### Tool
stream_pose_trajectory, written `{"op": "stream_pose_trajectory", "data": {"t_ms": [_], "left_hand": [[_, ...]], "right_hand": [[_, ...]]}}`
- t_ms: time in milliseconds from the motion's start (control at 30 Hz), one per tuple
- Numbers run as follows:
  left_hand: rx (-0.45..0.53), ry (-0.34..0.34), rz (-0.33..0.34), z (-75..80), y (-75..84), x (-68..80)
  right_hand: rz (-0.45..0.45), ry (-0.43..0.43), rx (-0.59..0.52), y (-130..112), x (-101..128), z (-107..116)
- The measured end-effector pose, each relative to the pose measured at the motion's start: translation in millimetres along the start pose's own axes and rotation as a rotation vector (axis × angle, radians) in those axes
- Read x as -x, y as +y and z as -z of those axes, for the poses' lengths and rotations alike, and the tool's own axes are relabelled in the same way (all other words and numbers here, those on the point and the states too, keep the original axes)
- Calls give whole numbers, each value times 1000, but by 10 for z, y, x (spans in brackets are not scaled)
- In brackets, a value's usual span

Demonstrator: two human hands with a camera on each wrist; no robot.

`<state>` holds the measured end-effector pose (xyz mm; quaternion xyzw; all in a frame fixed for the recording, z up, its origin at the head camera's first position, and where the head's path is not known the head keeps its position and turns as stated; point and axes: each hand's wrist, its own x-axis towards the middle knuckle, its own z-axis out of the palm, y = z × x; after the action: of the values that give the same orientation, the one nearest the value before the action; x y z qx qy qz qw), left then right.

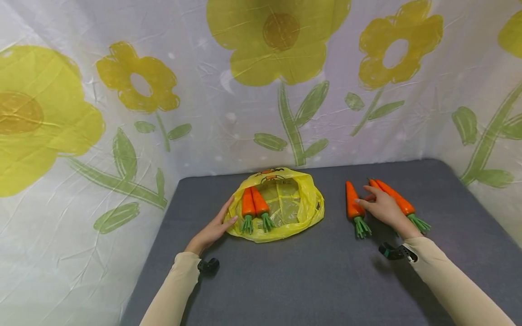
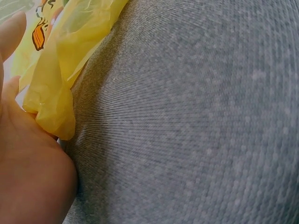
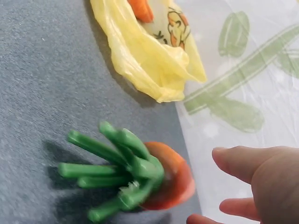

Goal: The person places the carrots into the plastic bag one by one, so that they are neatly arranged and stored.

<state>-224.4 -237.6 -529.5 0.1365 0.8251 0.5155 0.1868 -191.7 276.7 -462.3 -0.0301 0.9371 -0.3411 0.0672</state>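
The grey fabric surface (image 1: 285,271) carried the work, with a flower-printed sheet (image 1: 122,113) hung behind it. At its centre lay an open yellow plastic bag (image 1: 303,213), thin and crumpled, its mouth spread flat and two toy carrots (image 1: 253,204) lying side by side inside, green tops toward the person.

The left hand (image 1: 215,228) lay flat against the bag's near-left rim, fingers straight and holding nothing; the left wrist view showed the palm touching the film. The right hand (image 1: 383,207) rested with loosely extended fingers over the loose carrots to the right of the bag: one single carrot (image 1: 354,206) at the fingertips and what appeared to be a pair of carrots (image 1: 397,201) partly under the hand (the grip itself was not plainly visible).

Judged procedure: keep the rim pinned so the slippery film does not slide, take one carrot by its firm orange body, not the flexible green stalks (image 3: 110,170), and clear the raised rim when carrying it over.
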Motion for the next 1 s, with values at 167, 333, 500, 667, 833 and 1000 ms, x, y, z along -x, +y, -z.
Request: {"op": "stream_pose_trajectory", "data": {"t_ms": [167,333,500,667,833,1000], "left_hand": [[-2,4,-1,-1,-6,-3],[-6,4,-8,-5,-16,-4],[-4,6,-3,-5,-27,-15],[-8,9,1,-1,-19,-9],[-11,11,3,2,-11,1],[-6,7,-4,3,-9,4]], "right_hand": [[-5,-8,-3,22,-21,-72],[3,-16,-3,53,-6,-122],[5,-20,-6,61,16,-156],[-4,-16,10,73,18,-184],[-30,-19,25,100,1,-229],[-47,-5,25,85,4,-265]]}}
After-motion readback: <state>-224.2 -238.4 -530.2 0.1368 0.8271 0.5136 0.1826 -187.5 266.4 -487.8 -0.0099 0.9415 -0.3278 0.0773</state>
